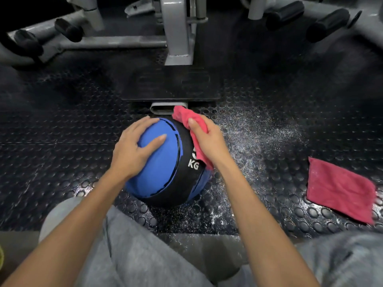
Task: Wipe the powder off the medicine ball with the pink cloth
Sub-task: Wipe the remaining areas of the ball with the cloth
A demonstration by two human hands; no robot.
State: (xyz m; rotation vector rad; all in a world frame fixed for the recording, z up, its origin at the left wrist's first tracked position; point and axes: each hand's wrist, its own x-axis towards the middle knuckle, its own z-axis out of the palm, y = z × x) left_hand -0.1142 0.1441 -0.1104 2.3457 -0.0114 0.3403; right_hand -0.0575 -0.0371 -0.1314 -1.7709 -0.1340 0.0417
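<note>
Right hand point(209, 139) holds the pink cloth point(186, 117) with the thumb laid over a bunched fold and the other fingers out of sight beneath it, pressing the cloth against the black band on the upper right side of the medicine ball point(161, 172). Left hand point(134, 148) lies flat on the ball's blue panel, fingers straight and spread, holding nothing. White "KG" lettering shows on the band just beside the hanging end of the cloth. The ball sits on the studded black floor mat point(62, 121), close to its near edge and about midway along it, between the person's grey-trousered knees point(132, 245). White powder point(259, 133) is scattered over the mat to the right of the ball. A second pink cloth point(339, 189) lies flat farther right, well apart from the ball. Toward the far edge stands a grey machine frame point(176, 34).
</note>
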